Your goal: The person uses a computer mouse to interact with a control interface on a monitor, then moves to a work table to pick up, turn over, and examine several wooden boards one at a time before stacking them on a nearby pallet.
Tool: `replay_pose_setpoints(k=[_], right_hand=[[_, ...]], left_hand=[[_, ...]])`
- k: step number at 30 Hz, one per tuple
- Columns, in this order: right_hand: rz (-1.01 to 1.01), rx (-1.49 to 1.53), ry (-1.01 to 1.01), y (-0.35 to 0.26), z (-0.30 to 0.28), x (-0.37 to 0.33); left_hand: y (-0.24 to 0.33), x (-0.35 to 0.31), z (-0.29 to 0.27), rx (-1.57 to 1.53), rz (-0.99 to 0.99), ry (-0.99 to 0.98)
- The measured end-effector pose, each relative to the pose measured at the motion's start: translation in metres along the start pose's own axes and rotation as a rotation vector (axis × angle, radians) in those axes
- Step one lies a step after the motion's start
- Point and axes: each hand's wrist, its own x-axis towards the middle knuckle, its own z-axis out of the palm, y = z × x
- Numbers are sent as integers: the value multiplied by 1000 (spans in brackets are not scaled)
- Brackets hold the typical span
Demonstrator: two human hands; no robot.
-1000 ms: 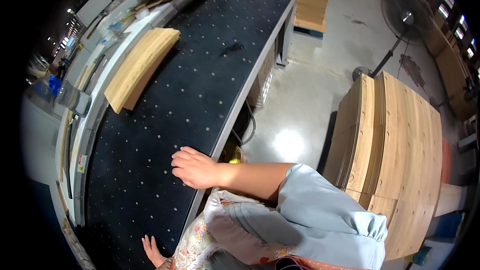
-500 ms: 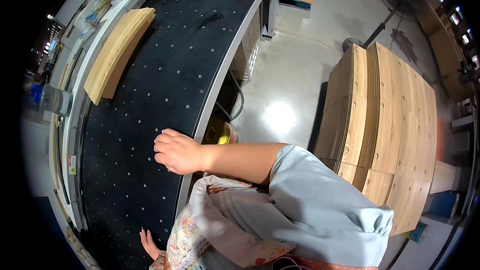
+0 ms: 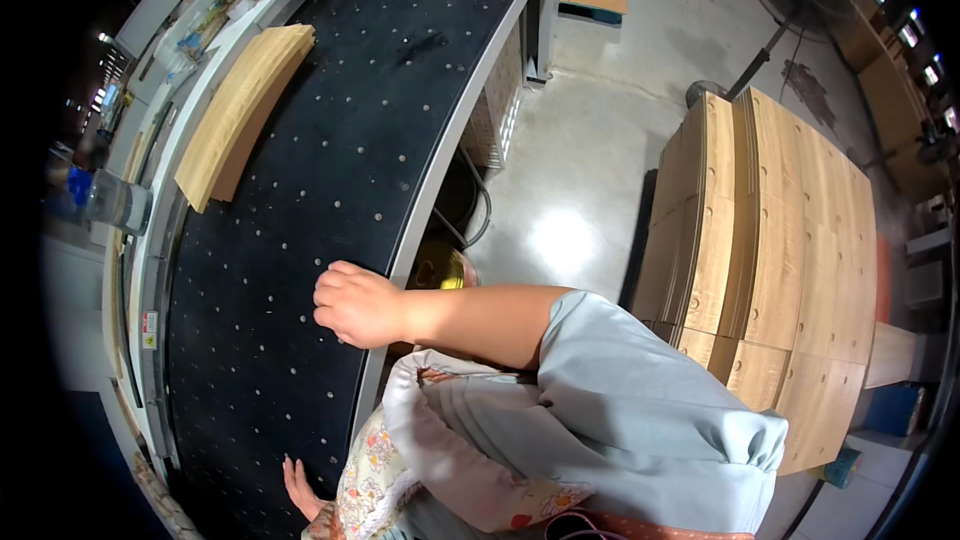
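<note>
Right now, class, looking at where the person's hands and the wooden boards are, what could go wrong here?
1. The right hand rests on the edge of the black worktable; it might be pinched there.
2. The wooden panel lies near the table's far side, perhaps an awkward reach.
3. The board stack crowds the floor, which may cause bumps.

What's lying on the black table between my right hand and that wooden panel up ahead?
Nothing: in the head view, only bare black dotted table lies between the right hand and the wooden panel.
</note>
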Motion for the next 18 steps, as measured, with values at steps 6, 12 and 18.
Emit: replay_pose_setpoints(k=[6, 12, 18], right_hand=[[-13, 1, -47, 0, -3, -2], [-25, 26, -66, -1, 0, -3], [-33, -56, -58, -2, 0, -1]], left_hand=[[4, 0, -5, 66, 63, 11], [13, -2, -5, -9, 32, 64], [-14, -5, 5, 30, 57, 48]])
